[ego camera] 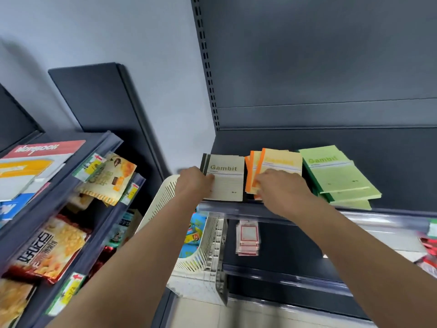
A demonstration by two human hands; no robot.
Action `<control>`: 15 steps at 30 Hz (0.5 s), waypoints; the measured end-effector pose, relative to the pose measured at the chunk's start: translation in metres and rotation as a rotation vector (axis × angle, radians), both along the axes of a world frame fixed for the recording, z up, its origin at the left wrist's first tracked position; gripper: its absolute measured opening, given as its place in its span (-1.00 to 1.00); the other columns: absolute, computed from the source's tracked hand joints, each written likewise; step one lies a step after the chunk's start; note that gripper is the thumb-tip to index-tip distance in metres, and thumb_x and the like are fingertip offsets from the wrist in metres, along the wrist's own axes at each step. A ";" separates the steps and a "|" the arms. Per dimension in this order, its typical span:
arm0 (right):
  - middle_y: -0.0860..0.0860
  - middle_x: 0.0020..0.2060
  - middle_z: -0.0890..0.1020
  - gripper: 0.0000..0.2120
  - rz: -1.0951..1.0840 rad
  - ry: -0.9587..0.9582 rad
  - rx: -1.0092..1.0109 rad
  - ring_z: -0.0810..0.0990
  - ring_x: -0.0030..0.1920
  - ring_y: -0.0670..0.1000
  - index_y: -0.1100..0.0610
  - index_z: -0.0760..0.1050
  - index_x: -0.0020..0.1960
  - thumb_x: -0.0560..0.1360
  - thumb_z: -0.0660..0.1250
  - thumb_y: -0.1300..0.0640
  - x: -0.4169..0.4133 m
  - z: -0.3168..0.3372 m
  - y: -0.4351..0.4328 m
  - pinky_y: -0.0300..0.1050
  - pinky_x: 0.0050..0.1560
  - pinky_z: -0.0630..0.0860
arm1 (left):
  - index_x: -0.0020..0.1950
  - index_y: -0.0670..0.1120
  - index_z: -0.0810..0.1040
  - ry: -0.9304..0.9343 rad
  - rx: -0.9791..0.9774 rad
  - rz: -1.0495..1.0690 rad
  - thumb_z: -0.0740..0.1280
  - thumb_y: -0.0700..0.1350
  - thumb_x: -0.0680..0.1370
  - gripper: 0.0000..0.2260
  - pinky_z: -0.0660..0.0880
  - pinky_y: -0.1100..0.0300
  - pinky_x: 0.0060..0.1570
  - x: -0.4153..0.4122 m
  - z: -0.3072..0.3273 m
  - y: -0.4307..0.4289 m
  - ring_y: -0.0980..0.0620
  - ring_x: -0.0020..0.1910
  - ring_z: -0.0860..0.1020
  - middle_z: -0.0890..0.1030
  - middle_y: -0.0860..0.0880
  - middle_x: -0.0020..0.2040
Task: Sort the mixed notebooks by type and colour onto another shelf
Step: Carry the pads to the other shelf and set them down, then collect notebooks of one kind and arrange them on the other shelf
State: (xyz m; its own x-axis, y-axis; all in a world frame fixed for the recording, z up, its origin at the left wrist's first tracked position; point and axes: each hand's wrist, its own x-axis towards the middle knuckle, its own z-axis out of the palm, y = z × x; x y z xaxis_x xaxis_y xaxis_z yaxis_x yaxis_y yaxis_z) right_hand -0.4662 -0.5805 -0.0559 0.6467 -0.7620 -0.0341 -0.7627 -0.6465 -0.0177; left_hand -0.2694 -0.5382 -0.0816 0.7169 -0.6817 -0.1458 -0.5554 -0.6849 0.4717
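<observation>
On the dark shelf (390,166) ahead lie three piles of Gambit notebooks. A grey, black-spined pile (228,178) lies at the left, an orange-spined pile (276,162) in the middle, and a green pile (335,174) at the right. My left hand (195,183) grips the left edge of the grey pile, thumb on its cover. My right hand (281,190) rests on the orange pile, fingers curled at its front left edge; the grip is partly hidden. More mixed notebooks (35,157), red, orange and blue, lie on the top shelf at the far left.
Snack packets (47,249) and price tags fill the left rack. A white slatted basket (203,252) with colourful packs sits below the notebook shelf. A pack of red-bordered labels (248,236) lies on the lower shelf. The shelf behind the piles is bare.
</observation>
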 end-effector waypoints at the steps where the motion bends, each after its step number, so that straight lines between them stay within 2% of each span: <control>1: 0.02 0.07 0.55 -0.79 0.010 -0.002 -0.012 0.54 0.04 0.09 0.04 0.51 0.17 0.55 0.22 0.13 0.002 0.001 -0.002 -0.04 -0.13 0.38 | 0.17 -0.14 0.57 -0.032 0.006 0.004 0.26 0.10 0.53 -0.62 0.50 0.08 -0.01 0.000 0.000 0.001 -0.17 0.09 0.56 0.57 -0.16 0.14; 3: 0.03 0.05 0.56 -0.78 0.042 -0.025 -0.038 0.55 0.04 0.09 0.04 0.50 0.17 0.55 0.23 0.15 0.009 0.003 -0.002 -0.03 -0.11 0.39 | 0.23 -0.15 0.56 -0.056 -0.007 0.025 0.26 0.11 0.54 -0.60 0.50 0.06 0.06 0.001 0.002 0.006 -0.18 0.13 0.54 0.50 -0.16 0.22; 5: 0.02 0.09 0.56 -0.77 0.103 -0.050 -0.061 0.54 0.07 0.10 0.04 0.49 0.20 0.56 0.22 0.12 0.020 0.007 0.001 -0.01 -0.07 0.43 | 0.25 -0.17 0.53 -0.034 -0.037 0.041 0.27 0.06 0.56 -0.62 0.44 0.12 0.03 0.002 0.005 0.015 -0.15 0.14 0.54 0.49 -0.14 0.25; 8: 0.01 0.16 0.55 -0.73 0.203 -0.046 -0.061 0.54 0.14 0.11 0.04 0.47 0.26 0.59 0.18 0.05 0.042 0.012 0.014 0.01 -0.03 0.46 | 0.03 -0.09 0.59 -0.001 -0.059 0.001 0.28 -0.04 0.55 -0.83 0.45 0.15 0.01 0.007 0.011 0.042 -0.11 0.05 0.55 0.59 -0.11 0.09; 11: 0.02 0.17 0.55 -0.72 0.330 -0.028 -0.084 0.53 0.17 0.12 0.02 0.48 0.26 0.58 0.19 0.05 0.075 0.017 0.036 -0.05 -0.04 0.44 | 0.13 -0.12 0.60 -0.010 -0.077 0.025 0.31 -0.06 0.54 -0.77 0.47 0.16 0.01 0.024 0.021 0.088 -0.11 0.09 0.59 0.64 -0.10 0.09; 15: -0.01 0.20 0.55 -0.71 0.495 -0.029 -0.088 0.53 0.21 0.08 -0.01 0.48 0.26 0.56 0.22 0.07 0.129 0.028 0.084 -0.08 -0.01 0.43 | 0.08 -0.14 0.64 -0.053 -0.097 0.116 0.33 -0.06 0.54 -0.79 0.51 0.14 0.01 0.053 0.044 0.161 -0.11 0.06 0.59 0.66 -0.10 0.04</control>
State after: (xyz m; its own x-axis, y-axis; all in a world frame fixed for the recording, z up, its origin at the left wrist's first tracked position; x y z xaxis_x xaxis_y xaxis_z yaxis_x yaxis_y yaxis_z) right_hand -0.3370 -0.4968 -0.0281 0.9311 -0.3625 0.0395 -0.3639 -0.9307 0.0365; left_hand -0.2168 -0.3769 -0.0374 0.7968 -0.6028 -0.0430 -0.5009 -0.6986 0.5109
